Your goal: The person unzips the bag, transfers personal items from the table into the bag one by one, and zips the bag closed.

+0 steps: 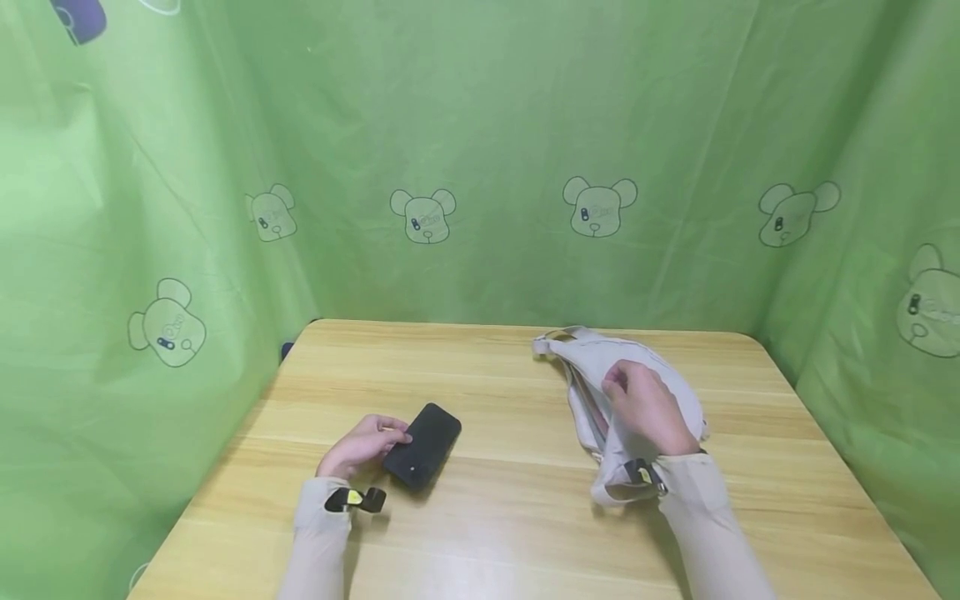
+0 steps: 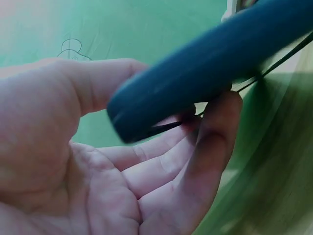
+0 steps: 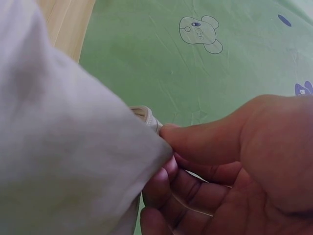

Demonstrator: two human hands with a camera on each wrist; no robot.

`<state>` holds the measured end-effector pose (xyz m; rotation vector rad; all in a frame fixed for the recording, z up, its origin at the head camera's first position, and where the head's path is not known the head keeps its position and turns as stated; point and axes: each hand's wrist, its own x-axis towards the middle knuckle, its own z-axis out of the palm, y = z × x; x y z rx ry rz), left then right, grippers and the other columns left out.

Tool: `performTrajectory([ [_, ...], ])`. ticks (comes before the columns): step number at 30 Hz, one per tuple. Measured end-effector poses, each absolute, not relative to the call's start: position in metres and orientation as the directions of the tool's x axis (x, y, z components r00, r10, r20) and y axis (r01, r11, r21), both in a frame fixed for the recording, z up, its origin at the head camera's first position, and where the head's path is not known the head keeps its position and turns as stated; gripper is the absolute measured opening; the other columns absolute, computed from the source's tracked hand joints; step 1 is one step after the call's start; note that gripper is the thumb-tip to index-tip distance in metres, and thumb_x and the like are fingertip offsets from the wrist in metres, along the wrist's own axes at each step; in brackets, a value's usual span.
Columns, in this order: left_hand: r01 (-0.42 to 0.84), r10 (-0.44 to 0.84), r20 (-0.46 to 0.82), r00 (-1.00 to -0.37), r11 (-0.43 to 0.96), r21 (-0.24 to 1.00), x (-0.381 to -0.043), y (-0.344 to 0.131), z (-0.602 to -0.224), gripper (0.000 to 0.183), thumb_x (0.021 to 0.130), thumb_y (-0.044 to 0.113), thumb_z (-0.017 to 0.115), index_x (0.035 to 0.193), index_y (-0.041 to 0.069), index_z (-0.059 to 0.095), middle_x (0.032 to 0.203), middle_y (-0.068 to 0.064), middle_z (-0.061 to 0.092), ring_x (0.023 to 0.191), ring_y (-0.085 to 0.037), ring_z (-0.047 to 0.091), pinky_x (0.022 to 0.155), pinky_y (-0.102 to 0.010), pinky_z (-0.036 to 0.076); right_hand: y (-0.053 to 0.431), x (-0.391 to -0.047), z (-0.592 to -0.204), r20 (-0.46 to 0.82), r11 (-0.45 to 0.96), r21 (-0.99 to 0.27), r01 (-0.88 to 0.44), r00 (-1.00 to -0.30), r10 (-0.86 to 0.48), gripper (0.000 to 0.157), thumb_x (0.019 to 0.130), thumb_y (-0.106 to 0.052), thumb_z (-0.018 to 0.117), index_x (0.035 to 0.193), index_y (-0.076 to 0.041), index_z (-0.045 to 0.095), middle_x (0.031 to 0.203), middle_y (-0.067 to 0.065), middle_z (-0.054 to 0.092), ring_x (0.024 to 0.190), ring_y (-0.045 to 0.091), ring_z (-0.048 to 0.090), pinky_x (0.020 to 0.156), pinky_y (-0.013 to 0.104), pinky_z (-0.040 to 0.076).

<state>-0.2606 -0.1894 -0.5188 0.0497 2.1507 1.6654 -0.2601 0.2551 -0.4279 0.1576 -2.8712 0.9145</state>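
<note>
A flat black phone-sized slab [image 1: 425, 446], with rounded corners and a small light spot near its lower end, is tilted over the table's left half. My left hand [image 1: 362, 446] holds it by its left edge. In the left wrist view the thumb is above the dark slab [image 2: 195, 68] and the fingers are below, with a thin dark strip under it. A pale grey sling bag [image 1: 675, 371] lies on the right, its long opening gaping toward the left. Its fabric edge is pinched between thumb and fingers of my right hand [image 1: 647, 406].
The wooden table [image 1: 487, 533] has rounded far corners. Green curtains [image 1: 510, 108] printed with bear heads hang behind it and on both sides. A loop of the bag's strap [image 1: 573, 332] lies near the far edge. Black camera straps [image 1: 360, 500] sit on both wrists.
</note>
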Motion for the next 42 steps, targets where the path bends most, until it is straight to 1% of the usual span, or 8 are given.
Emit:
performTrajectory([
  [8,-0.231,0.279,-0.291,-0.915,0.228,0.946,-0.27,-0.189,-0.52,0.043,0.1,0.008,0.056,0.136,-0.016,0.052,0.078,0.008,0.063,0.063,0.001,0.05,0.064,-0.013,0.05,0.255,-0.26,-0.426,0.145,0.812,-0.568,-0.135,-0.987,-0.062,0.013,0.1,-0.014,0.058,0.1,-0.004,0.067,0.097,0.015,0.07,0.084,0.027,0.064,0.071,0.04,0.051],
  [12,-0.253,0.281,-0.295,-0.913,0.177,0.951,-0.276,-0.185,-0.515,0.045,0.099,0.009,0.058,0.137,-0.014,0.052,0.074,0.01,0.065,0.063,0.002,0.055,0.067,-0.015,0.054,0.255,-0.259,-0.427,0.143,0.813,-0.566,-0.133,-0.988,-0.062,0.013,0.1,-0.014,0.059,0.101,-0.004,0.067,0.097,0.016,0.071,0.084,0.027,0.064,0.071,0.04,0.052],
  [14,-0.267,0.282,-0.3,-0.911,0.15,0.952,-0.279,-0.183,-0.512,0.047,0.098,0.009,0.061,0.138,-0.013,0.052,0.077,0.009,0.069,0.068,0.0,0.062,0.071,-0.018,0.058,0.255,-0.259,-0.427,0.141,0.813,-0.567,-0.133,-0.988,-0.063,0.013,0.1,-0.013,0.059,0.101,-0.004,0.067,0.097,0.016,0.071,0.084,0.027,0.064,0.071,0.04,0.052],
  [19,-0.278,0.297,-0.284,-0.912,0.063,0.959,-0.285,-0.176,-0.506,0.056,0.097,0.006,0.06,0.145,-0.016,0.041,0.105,-0.009,0.076,0.087,-0.009,0.074,0.086,-0.026,0.063,0.256,-0.26,-0.429,0.144,0.811,-0.569,-0.138,-0.987,-0.068,0.013,0.1,-0.013,0.059,0.101,-0.004,0.067,0.097,0.016,0.071,0.083,0.027,0.065,0.072,0.041,0.053],
  [26,-0.27,0.303,-0.24,-0.922,-0.061,0.961,-0.292,-0.163,-0.497,0.053,0.101,0.002,0.054,0.146,-0.019,0.036,0.122,-0.018,0.066,0.094,-0.01,0.072,0.095,-0.025,0.06,0.256,-0.26,-0.43,0.15,0.814,-0.564,-0.137,-0.987,-0.062,0.012,0.1,-0.013,0.059,0.1,-0.004,0.067,0.097,0.016,0.071,0.084,0.027,0.065,0.073,0.042,0.053],
  [31,-0.252,0.307,-0.207,-0.929,-0.116,0.961,-0.295,-0.149,-0.49,0.05,0.1,0.001,0.054,0.143,-0.02,0.04,0.123,-0.021,0.07,0.098,-0.014,0.075,0.095,-0.029,0.06,0.255,-0.26,-0.429,0.149,0.816,-0.562,-0.134,-0.987,-0.06,0.013,0.1,-0.014,0.059,0.1,-0.004,0.067,0.098,0.016,0.071,0.085,0.028,0.065,0.075,0.045,0.054],
  [38,-0.248,0.285,-0.19,-0.94,-0.183,0.951,-0.301,-0.127,-0.482,0.049,0.099,0.0,0.056,0.142,-0.018,0.041,0.105,-0.008,0.073,0.091,-0.013,0.075,0.086,-0.026,0.063,0.255,-0.259,-0.427,0.151,0.818,-0.56,-0.13,-0.987,-0.053,0.013,0.1,-0.014,0.059,0.101,-0.004,0.067,0.098,0.016,0.071,0.085,0.028,0.065,0.076,0.046,0.054],
  [42,-0.246,0.274,-0.188,-0.943,-0.195,0.949,-0.302,-0.115,-0.477,0.048,0.098,0.0,0.056,0.14,-0.016,0.041,0.103,-0.007,0.073,0.09,-0.011,0.075,0.084,-0.025,0.063,0.255,-0.258,-0.426,0.151,0.819,-0.56,-0.128,-0.987,-0.051,0.013,0.1,-0.014,0.059,0.101,-0.004,0.067,0.098,0.016,0.071,0.085,0.028,0.065,0.075,0.044,0.054],
])
